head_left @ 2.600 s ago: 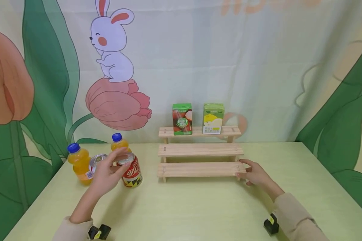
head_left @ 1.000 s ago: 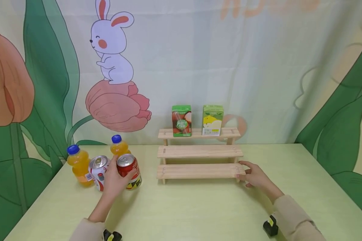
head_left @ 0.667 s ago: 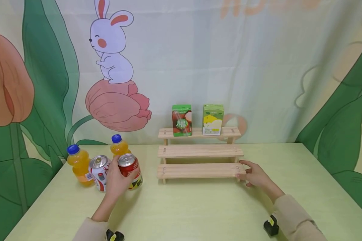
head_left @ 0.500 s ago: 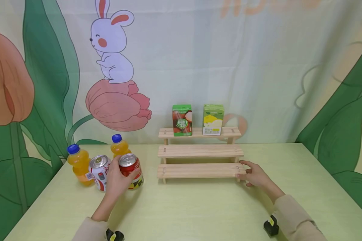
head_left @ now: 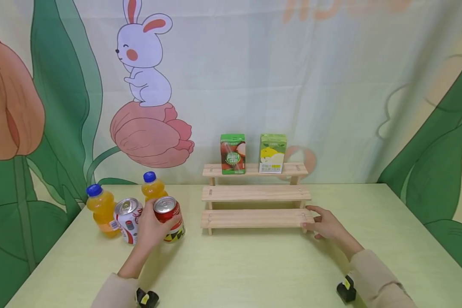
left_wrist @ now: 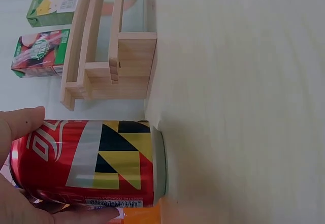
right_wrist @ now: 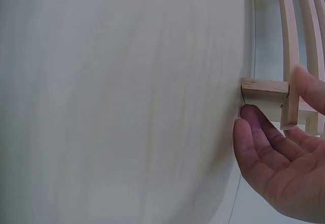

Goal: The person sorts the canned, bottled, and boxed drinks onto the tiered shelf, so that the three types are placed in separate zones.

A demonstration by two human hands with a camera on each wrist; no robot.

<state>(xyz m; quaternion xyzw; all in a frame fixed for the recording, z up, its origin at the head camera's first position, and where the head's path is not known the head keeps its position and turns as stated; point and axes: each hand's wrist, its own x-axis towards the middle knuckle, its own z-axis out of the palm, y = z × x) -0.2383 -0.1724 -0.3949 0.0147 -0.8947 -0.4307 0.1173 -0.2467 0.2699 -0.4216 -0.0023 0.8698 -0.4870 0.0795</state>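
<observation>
My left hand (head_left: 152,226) grips a red soda can (head_left: 168,216) with a yellow-and-black checked lower part. The left wrist view shows thumb and fingers on opposite sides of the can (left_wrist: 91,160), its base right at the table surface. Just left of it stands a white soda can (head_left: 128,218), partly covered by the hand. My right hand (head_left: 327,222) holds the right end of a three-step wooden rack (head_left: 256,218). In the right wrist view the thumb lies against the lowest board (right_wrist: 289,46), and the other fingers curl by its end support.
Two orange drink bottles with blue caps, a left bottle (head_left: 103,209) and a rear bottle (head_left: 152,187), stand by the cans. A red-and-green juice box (head_left: 232,156) and a yellow-green juice box (head_left: 272,156) stand on the top step. A printed curtain (head_left: 231,85) hangs behind the table (head_left: 254,273).
My left hand has come down from above the cans and taken hold of the red can, which has since shifted slightly right. My right hand stays on the rack.
</observation>
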